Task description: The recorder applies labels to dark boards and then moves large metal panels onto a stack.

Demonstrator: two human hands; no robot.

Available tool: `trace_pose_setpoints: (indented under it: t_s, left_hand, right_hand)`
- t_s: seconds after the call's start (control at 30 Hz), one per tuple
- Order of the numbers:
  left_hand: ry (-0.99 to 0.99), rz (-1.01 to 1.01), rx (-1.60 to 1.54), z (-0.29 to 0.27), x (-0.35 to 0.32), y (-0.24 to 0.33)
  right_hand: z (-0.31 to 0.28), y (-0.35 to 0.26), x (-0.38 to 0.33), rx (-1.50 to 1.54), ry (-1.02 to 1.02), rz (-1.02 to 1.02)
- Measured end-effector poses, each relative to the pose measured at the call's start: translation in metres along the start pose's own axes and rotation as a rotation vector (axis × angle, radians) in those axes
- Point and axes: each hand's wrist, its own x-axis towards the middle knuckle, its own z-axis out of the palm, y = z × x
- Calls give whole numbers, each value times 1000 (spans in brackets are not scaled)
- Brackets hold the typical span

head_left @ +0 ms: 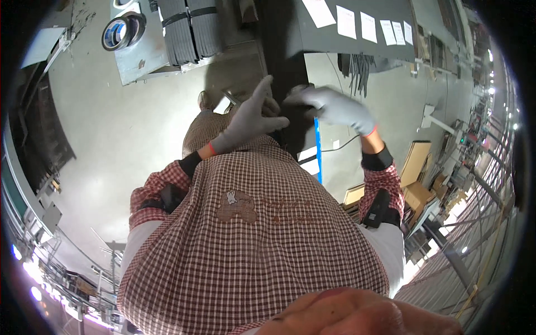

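Grey concrete floor (128, 139) of a workshop fills the left and centre of the frame, seen from above past a red-and-white checked apron (251, 240) that occupies the lower middle. At centre, slightly above the midline, the left hand (248, 120) in a grey knitted glove with a red cuff is raised with thumb and fingers spread, its fingertips meeting a long dark flat strip (287, 72) that runs from the top centre down to the hands. The right hand (335, 106), gloved alike, lies just right of it with fingers curled over the same dark strip; whether either hand fully clamps the strip cannot be told, since the dark material hides the fingertips. A narrow blue bar (319, 151) stands upright just below the right hand. In the upper left, a grey metal cart (139, 61) carries a roll of dark tape (120, 30) and two bundles of black strips (187, 28) bound with bands. Along the top right, a dark board (357, 42) bears a row of white paper sheets (346, 21), with loose black strips (360, 70) hanging beneath it. Brown cardboard pieces (416, 167) lie at the right edge, near metal framing.
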Motion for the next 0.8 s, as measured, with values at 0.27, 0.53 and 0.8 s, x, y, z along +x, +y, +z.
trace_pose_setpoints:
  t_s: [0.27,0.53,0.8]
  left_hand:
    - [-84,-332,-210,-30,6,-22]
    - [174,-209,323,2,95,-132]
    - [-119,-98,557,-28,115,-151]
  right_hand:
    - [-9,32,9,-104,-77,173]
    - [68,253,21,-992,-68,161]
    - [113,108,29,88,1020,574]
